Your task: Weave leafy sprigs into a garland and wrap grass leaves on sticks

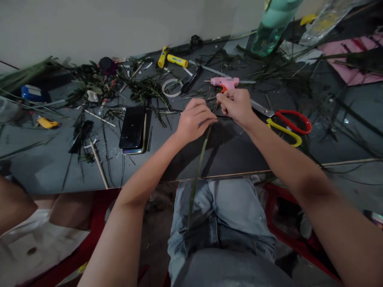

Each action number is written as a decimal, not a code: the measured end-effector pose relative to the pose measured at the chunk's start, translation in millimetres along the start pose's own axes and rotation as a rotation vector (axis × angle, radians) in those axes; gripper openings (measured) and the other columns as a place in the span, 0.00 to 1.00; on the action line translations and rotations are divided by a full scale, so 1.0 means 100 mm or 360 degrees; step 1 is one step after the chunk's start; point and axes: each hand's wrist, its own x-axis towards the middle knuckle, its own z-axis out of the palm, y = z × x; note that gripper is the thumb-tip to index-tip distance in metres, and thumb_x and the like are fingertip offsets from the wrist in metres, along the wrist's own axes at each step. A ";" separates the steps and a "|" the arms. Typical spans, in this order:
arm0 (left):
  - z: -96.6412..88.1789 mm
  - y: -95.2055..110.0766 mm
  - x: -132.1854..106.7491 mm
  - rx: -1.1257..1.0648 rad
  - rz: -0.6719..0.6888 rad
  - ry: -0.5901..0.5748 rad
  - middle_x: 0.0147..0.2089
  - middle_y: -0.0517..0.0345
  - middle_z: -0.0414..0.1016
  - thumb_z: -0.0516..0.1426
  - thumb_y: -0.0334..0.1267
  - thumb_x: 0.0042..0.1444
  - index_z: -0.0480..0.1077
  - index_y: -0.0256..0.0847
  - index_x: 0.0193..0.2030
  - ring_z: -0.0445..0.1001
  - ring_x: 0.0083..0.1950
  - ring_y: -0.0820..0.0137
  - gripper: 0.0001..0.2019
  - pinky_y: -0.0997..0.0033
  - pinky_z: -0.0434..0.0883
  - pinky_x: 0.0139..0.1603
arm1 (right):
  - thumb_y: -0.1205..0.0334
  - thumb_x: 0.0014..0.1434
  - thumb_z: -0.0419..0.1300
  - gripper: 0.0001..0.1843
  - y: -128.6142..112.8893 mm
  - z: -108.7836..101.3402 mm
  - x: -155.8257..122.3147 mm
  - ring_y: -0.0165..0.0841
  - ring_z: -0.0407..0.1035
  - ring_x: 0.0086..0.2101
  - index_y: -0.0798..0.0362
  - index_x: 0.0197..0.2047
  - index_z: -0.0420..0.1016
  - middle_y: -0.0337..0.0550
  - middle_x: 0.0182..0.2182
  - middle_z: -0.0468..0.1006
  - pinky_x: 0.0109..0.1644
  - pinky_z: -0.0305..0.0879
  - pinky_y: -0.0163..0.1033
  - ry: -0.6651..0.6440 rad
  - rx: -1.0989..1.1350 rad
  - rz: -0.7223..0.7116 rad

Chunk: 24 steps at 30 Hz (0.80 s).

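Observation:
My left hand [193, 119] is closed in a pinch on a long thin green leaf strip [200, 159] that hangs down over the table edge toward my lap. My right hand [236, 104] is also closed, fingers pinched on the upper end of the same strip, just right of the left hand. Both hands hover over the dark grey table [233, 151]. A pink glue gun [226, 83] lies just beyond my right hand. Red and yellow handled scissors [287, 123] lie to its right.
Two stacked phones [133, 129] lie left of my hands. A tape ring [172, 87], a yellow tool [173, 59], leaf scraps and sticks litter the table. A green bottle [273, 24] stands at the back right beside pink card [353, 59]. Another person's knee [14, 203] shows at left.

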 end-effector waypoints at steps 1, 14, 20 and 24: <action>-0.03 0.06 -0.03 0.0012 0.0085 -0.0022 0.35 0.57 0.79 0.57 0.46 0.67 0.77 0.44 0.39 0.75 0.50 0.63 0.11 0.53 0.71 0.58 | 0.49 0.61 0.67 0.22 0.01 -0.02 0.02 0.23 0.56 0.15 0.52 0.24 0.67 0.34 0.13 0.62 0.19 0.54 0.31 0.0030 0.0031 0.0025; -0.60 0.99 -0.70 0.0102 0.0625 -0.0075 0.32 0.66 0.82 0.62 0.34 0.62 0.77 0.49 0.38 0.79 0.43 0.73 0.03 0.74 0.75 0.40 | 0.39 0.62 0.63 0.26 0.16 -0.17 0.22 0.22 0.53 0.16 0.51 0.25 0.66 0.34 0.13 0.60 0.22 0.51 0.35 0.0273 0.0096 -0.0030; -0.55 0.81 -0.77 0.0146 -0.0252 -0.0128 0.51 0.50 0.82 0.66 0.51 0.57 0.70 0.45 0.60 0.77 0.55 0.62 0.27 0.62 0.77 0.51 | 0.41 0.63 0.64 0.24 0.08 -0.12 0.19 0.22 0.52 0.15 0.51 0.27 0.66 0.33 0.13 0.60 0.20 0.49 0.34 0.0230 0.0158 0.0072; -0.68 0.60 -0.65 -0.0085 -0.0563 0.0266 0.66 0.46 0.68 0.58 0.61 0.61 0.59 0.51 0.69 0.72 0.63 0.57 0.33 0.59 0.75 0.51 | 0.43 0.63 0.65 0.24 0.01 -0.11 0.14 0.21 0.51 0.15 0.50 0.26 0.64 0.32 0.15 0.59 0.18 0.46 0.33 0.0222 0.0314 0.0139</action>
